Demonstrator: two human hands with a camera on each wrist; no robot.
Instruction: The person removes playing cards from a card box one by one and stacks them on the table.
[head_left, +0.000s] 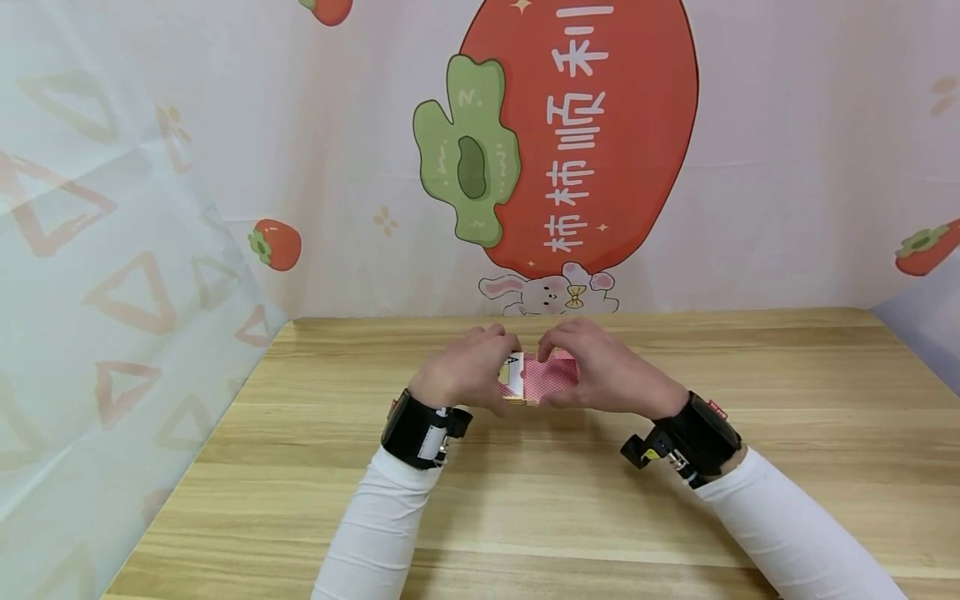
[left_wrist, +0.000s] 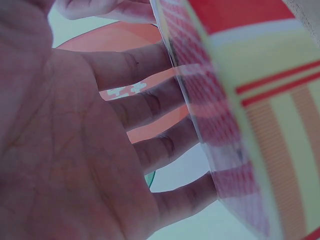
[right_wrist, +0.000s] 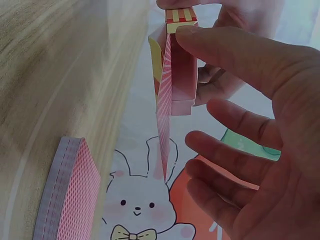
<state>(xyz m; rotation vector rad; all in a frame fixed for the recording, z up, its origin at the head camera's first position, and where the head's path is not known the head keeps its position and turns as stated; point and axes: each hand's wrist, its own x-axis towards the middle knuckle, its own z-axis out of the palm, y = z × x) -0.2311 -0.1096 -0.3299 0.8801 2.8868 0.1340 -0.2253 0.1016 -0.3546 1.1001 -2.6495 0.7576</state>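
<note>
A red-and-yellow card box (right_wrist: 185, 75), open, is held above the surface (head_left: 540, 517), where a red-backed deck (right_wrist: 79, 200) lies flat.

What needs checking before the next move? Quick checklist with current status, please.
1. Left hand grips the card box: ok.
2. Box mouth open: ok; it shows in the right wrist view, with the pink striped flap sticking out.
3. Box empty all the way in: cannot tell; the visible part of the inside looks bare, but the depth is shadowed.
4. Deck neatly stacked: ok; the edges that show look even, patterned back up on the table.
5. Deck inside the box: not ok; it lies outside.
6. Right hand thumb touching the box: cannot tell; it overlaps it in view.
</note>
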